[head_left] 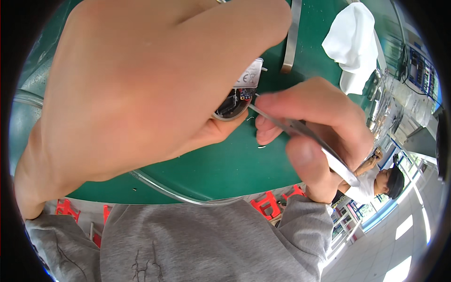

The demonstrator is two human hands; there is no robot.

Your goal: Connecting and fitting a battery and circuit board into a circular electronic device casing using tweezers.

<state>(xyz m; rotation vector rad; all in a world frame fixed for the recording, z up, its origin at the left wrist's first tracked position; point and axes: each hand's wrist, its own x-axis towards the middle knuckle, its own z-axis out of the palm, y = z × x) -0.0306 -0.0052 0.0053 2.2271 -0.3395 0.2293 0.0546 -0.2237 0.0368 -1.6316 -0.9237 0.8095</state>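
"Green table (197,171), spread beneath both hands. Main item on it?"

"Round device (229,107), dark inside, one piece. Location: gripped by the left hand (141,84), near the middle of the view. Whether it also rests on the table, I cannot tell."

"Visible parts?"

"Small circuit board (245,94) at the opening; pale printed piece (250,75) just beyond it."

"State of the left hand?"

"Curled around the device, back of the hand toward the camera, most fingertips hidden."

"Right hand (326,113)?"

"Fingers drawn narrow, holding metal tweezers (285,124). Tips at the device's near right edge; touching or just apart, I cannot tell. Index finger slightly blurred."

"Loose items?"

"Small pale scrap (261,146), on the table below the right fingertips. Flat metal strip (291,40), beyond the device. White cloth (354,40), crumpled, far right. Clear tube (174,190), along the near edge."

"Surroundings?"

"Grey sweater (188,239), worn by the person at work. Red stools (267,205), below the table edge. Another person (362,190), white top and dark cap, well apart at the right."
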